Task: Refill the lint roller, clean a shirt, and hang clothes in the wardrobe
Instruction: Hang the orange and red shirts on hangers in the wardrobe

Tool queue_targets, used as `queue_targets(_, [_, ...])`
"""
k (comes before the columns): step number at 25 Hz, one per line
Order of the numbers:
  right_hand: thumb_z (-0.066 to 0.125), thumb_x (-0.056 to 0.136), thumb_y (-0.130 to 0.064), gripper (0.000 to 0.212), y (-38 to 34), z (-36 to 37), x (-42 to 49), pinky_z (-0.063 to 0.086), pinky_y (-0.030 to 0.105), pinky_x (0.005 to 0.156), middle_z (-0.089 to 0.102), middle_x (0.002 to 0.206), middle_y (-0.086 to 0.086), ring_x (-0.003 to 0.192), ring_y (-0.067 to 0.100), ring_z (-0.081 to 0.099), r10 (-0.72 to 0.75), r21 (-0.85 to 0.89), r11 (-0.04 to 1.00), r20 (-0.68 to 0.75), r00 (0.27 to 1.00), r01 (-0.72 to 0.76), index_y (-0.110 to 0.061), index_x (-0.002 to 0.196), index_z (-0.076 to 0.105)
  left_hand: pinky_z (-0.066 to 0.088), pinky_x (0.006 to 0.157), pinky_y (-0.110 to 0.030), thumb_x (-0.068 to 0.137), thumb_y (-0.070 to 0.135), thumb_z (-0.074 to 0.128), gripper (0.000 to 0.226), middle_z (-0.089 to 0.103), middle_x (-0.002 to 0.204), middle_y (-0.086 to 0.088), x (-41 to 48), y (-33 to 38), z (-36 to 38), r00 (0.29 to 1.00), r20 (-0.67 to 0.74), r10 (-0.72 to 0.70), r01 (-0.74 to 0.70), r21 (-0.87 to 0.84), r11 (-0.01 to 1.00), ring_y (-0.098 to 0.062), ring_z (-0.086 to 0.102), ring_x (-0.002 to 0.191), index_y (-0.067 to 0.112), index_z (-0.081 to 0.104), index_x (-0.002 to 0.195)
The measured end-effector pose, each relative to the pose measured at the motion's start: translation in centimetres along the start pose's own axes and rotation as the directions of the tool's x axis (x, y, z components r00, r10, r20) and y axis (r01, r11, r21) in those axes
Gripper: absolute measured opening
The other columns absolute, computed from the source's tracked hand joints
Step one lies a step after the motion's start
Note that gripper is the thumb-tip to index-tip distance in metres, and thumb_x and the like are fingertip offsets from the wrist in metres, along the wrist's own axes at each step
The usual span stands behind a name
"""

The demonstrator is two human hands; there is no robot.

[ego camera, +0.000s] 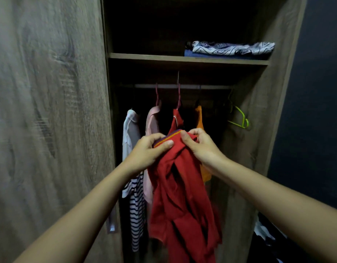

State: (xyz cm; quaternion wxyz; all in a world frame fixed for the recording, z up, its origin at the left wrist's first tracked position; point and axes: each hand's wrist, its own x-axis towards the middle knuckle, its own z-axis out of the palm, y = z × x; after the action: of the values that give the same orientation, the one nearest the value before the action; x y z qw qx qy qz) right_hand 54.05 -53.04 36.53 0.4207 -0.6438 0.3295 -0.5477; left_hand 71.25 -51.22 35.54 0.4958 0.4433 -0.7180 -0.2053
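Note:
A red shirt (180,196) with a striped collar hangs from a dark red hanger (179,97) on the wardrobe rail (183,86). My left hand (147,150) pinches the collar on its left side. My right hand (201,144) grips the collar's right side, fingers curled into the fabric. Most of the shirt droops crumpled below my hands. The hanger's shoulders are hidden under the cloth.
On the same rail hang a white shirt (129,130), a pink shirt (151,122), a striped top (137,211), an orange garment (200,118) and a bare green hanger (238,118). Folded clothes (230,49) lie on the shelf above. The wardrobe door (50,111) stands open at left.

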Motion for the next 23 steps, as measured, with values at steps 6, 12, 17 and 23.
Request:
queue_targets(6, [0.068,0.08,-0.009,0.028,3.7,-2.2,-2.1,0.05,0.023,0.085,0.067,0.099,-0.001,0.089,0.003,0.062,-0.147,-0.158,0.97,0.235,0.961,0.187,-0.021,0.102,0.057,0.036,0.062,-0.03,0.086,0.045,0.052,0.014,0.051,0.061,0.018,1.8,3.1,0.9,0.976,-0.179,0.125,-0.143,-0.095,0.985,-0.002,0.043,0.06,0.036,0.057,0.075])
queue_targets(12, [0.059,0.088,-0.031,0.047,9.0,-5.9,-3.8,0.043,0.024,0.099,0.056,0.123,-0.007,0.113,0.001,0.053,-0.017,-0.639,0.711,0.401,0.916,0.293,-0.013,0.13,0.048,0.04,0.07,-0.027,0.093,0.033,0.052,0.017,0.051,0.071,0.012,2.6,5.1,-0.5,0.886,-0.453,0.098,-0.197,-0.177,0.964,0.002,0.046,0.064,0.026,0.052,0.078])
queue_targets(17, [0.055,0.083,-0.021,0.026,4.1,-9.6,-0.7,0.038,0.012,0.075,0.051,0.088,-0.017,0.076,-0.011,0.048,-0.169,-0.536,0.79,0.275,0.946,0.297,-0.042,0.093,0.042,0.035,0.072,-0.029,0.09,0.035,0.054,0.016,0.053,0.085,-0.002,1.4,3.7,-4.0,0.894,-0.412,0.178,-0.062,0.281,0.958,-0.015,0.048,0.078,0.021,0.053,0.082])
queue_targets(23, [0.054,0.082,0.006,0.034,-4.5,-12.4,2.2,0.036,-0.003,0.081,0.066,0.097,0.007,0.091,0.005,0.06,-0.244,-0.677,0.635,0.281,0.928,0.372,-0.02,0.08,0.074,0.035,0.059,-0.028,0.085,0.019,0.055,0.016,0.046,0.072,0.006,0.7,3.1,-5.1,0.928,-0.357,0.109,-0.053,0.164,0.985,-0.009,0.04,0.059,0.025,0.04,0.086])
